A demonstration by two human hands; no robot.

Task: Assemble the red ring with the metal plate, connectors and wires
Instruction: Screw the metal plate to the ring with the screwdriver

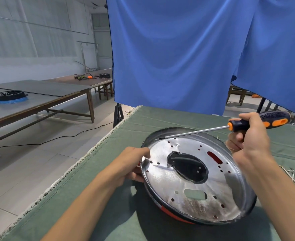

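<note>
A round metal plate (186,186) with holes and slots sits tilted on the red ring (174,216), whose red edge shows beneath the plate's near rim. Black parts show through the plate's large central opening (188,166). My left hand (134,164) grips the left rim of the plate and ring. My right hand (247,136) holds a screwdriver (261,121) by its black and orange handle. Its long shaft reaches leftward, and the tip touches the plate's far left rim. Loose white wires (291,173) lie on the cloth to the right.
The work lies on a green cloth-covered table (108,171) whose left edge drops to a tiled floor. A blue curtain (178,49) hangs right behind it. Long tables (39,94) stand at the left, one bearing a black and blue ring (10,96).
</note>
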